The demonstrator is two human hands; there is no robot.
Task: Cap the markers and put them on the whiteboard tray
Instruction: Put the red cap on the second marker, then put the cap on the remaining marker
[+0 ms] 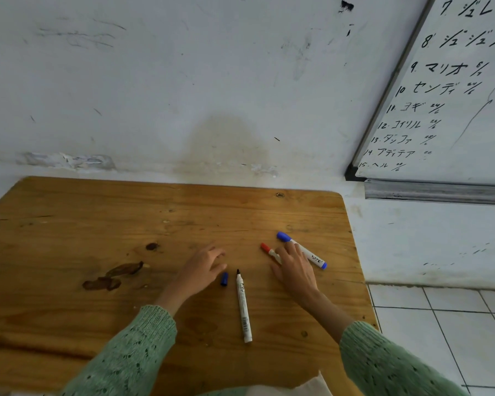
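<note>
An uncapped white marker with a black tip lies on the wooden table, tip pointing away from me. A loose blue cap rests just left of its tip. My left hand hovers open right beside that cap, holding nothing. A capped blue marker lies at the right. A red-capped marker lies next to it, partly hidden under my right hand, whose spread fingers rest on both markers. The grey whiteboard tray runs under the whiteboard at the upper right.
The table stands against a scuffed white wall. Dark stains mark the wood at the left. A tiled floor shows beyond the table's right edge. A pale cloth or paper lies at the near edge.
</note>
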